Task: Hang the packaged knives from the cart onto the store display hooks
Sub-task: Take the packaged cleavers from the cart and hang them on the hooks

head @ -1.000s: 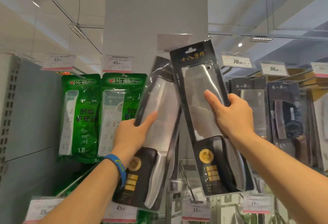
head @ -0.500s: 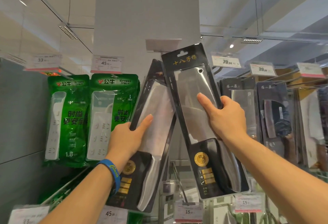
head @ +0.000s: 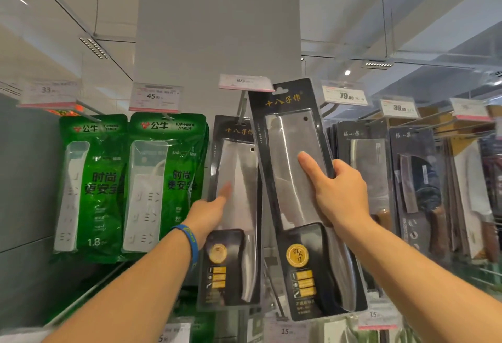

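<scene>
Fingers (head: 338, 168) of right hand (head: 342, 196) grip the packaged cleaver (head: 296, 136), thumb across the blister. Pack tilted, slot at 12 o'clock, off the hook (head: 240, 107). Left hand (head: 209, 215) blurred on hung cleaver pack (head: 233, 261) at 9 o'clock, grip unclear. Hanging step; next, likely slot onto hook. Black card, gold lettering, steel blade.

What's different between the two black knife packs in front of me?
The left pack hangs upright on a hook; the right pack is tilted, off the hook, gripped by the right hand. The right pack sits higher and nearer. Both are black, same brand, holding cleavers.
</scene>
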